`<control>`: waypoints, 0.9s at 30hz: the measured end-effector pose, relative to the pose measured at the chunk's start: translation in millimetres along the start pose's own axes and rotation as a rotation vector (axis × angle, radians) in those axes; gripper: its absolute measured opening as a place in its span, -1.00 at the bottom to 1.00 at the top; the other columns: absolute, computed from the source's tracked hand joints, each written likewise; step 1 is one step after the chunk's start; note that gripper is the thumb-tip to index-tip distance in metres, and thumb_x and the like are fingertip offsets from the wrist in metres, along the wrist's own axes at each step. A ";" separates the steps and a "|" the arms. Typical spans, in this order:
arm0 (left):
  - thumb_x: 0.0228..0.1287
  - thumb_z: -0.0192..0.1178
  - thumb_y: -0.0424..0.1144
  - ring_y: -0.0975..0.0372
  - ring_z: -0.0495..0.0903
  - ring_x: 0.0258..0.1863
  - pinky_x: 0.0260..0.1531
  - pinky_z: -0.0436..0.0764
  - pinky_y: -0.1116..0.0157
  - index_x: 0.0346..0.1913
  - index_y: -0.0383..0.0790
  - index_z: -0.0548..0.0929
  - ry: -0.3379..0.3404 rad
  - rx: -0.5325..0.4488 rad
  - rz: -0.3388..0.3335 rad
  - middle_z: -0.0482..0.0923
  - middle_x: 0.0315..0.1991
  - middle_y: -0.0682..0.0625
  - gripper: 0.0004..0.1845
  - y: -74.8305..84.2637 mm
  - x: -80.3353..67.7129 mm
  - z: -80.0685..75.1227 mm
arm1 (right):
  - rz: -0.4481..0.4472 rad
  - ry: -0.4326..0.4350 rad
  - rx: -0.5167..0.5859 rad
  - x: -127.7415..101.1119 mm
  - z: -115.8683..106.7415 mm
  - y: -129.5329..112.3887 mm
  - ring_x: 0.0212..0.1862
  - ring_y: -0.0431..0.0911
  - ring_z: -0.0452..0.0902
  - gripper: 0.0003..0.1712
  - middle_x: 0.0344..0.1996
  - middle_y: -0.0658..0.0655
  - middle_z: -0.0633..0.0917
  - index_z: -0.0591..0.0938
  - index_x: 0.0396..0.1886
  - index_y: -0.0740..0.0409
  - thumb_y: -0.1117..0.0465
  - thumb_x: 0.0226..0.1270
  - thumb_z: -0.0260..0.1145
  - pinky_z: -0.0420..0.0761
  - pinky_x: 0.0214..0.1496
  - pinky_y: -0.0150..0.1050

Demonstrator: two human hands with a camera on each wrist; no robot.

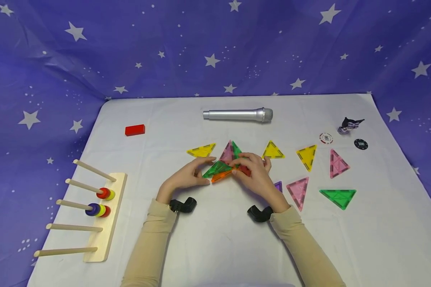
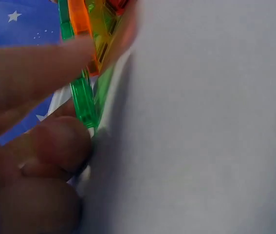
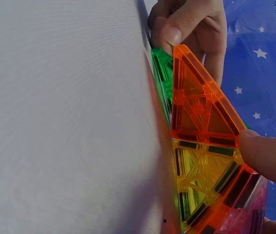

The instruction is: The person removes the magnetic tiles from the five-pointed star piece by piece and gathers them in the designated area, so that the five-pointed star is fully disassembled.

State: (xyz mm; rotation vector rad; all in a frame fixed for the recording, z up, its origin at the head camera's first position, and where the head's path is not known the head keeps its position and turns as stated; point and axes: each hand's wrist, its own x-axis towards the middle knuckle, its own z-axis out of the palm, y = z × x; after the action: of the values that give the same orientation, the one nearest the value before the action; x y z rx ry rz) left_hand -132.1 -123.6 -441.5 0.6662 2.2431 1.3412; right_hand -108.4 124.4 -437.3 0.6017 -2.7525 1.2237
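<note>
Several translucent triangular magnetic tiles lean together as a low structure in the middle of the white table. In the head view I see a green tile (image 1: pixel 216 169), an orange tile (image 1: pixel 220 177), a pink tile (image 1: pixel 228 152) and part of a red tile (image 1: pixel 246 170). My left hand (image 1: pixel 186 174) curves its thumb and fingers around the structure's left end. My right hand (image 1: pixel 254 171) holds the top from the right, its thumb on the orange tile's corner in the right wrist view. There a yellow tile (image 3: pixel 198 168) adjoins the orange one; the right fingers hide the far side.
Loose tiles lie around, including yellow triangles (image 1: pixel 202 150) and pink triangles (image 1: pixel 298 192). A silver microphone (image 1: pixel 237 115) lies behind. To the left are a red block (image 1: pixel 135 130) and a wooden peg stand (image 1: pixel 111 223) with rings. Chips (image 1: pixel 326 138) and a small figure (image 1: pixel 348 125) sit far right.
</note>
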 end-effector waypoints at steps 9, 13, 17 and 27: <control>0.03 0.20 -0.60 0.31 0.14 -0.81 -0.71 0.26 0.42 0.25 -0.35 0.30 -0.001 -0.194 -0.010 0.44 0.02 -0.26 -0.35 -1.7 4.2 -2.7 | 0.003 -0.002 0.011 0.8 -0.2 -1.4 0.18 0.08 0.20 -0.86 0.07 0.14 0.47 0.65 -0.24 -0.12 0.08 0.17 0.31 -0.38 0.13 0.26; 0.05 0.16 -0.63 0.14 0.41 -0.68 -0.56 0.41 0.41 0.18 -0.50 0.33 0.019 -0.248 0.006 0.43 0.00 -0.38 -0.44 9.8 -0.2 -4.7 | 0.001 -0.001 0.015 0.6 -0.6 -1.2 0.17 0.08 0.21 -0.85 0.07 0.14 0.46 0.65 -0.24 -0.11 0.08 0.17 0.30 -0.38 0.12 0.26; 0.09 0.15 -0.61 -0.08 0.55 -0.26 -0.32 0.52 0.35 0.14 -0.53 0.33 0.029 -0.251 0.013 0.43 -0.01 -0.40 -0.50 12.7 -2.3 -5.4 | 0.001 -0.004 0.018 1.1 -0.7 -0.7 0.18 0.10 0.20 -0.84 0.07 0.15 0.46 0.65 -0.23 -0.10 0.08 0.18 0.30 -0.37 0.12 0.27; 0.25 0.03 -0.51 0.13 0.52 -0.33 -0.24 0.46 0.22 0.07 -0.47 0.44 0.036 -0.187 0.036 0.54 -0.14 -0.29 -0.68 12.2 -5.3 -7.0 | 0.007 -0.010 0.032 0.6 -2.4 -1.0 0.17 0.08 0.21 -0.84 0.07 0.14 0.46 0.65 -0.22 -0.08 0.07 0.19 0.29 -0.38 0.12 0.27</control>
State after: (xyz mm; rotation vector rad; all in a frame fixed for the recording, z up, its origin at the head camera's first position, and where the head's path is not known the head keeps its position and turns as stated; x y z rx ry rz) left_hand -130.0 -126.6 -426.9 0.6232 2.1087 1.5690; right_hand -108.8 125.3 -434.9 0.6029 -2.7511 1.2716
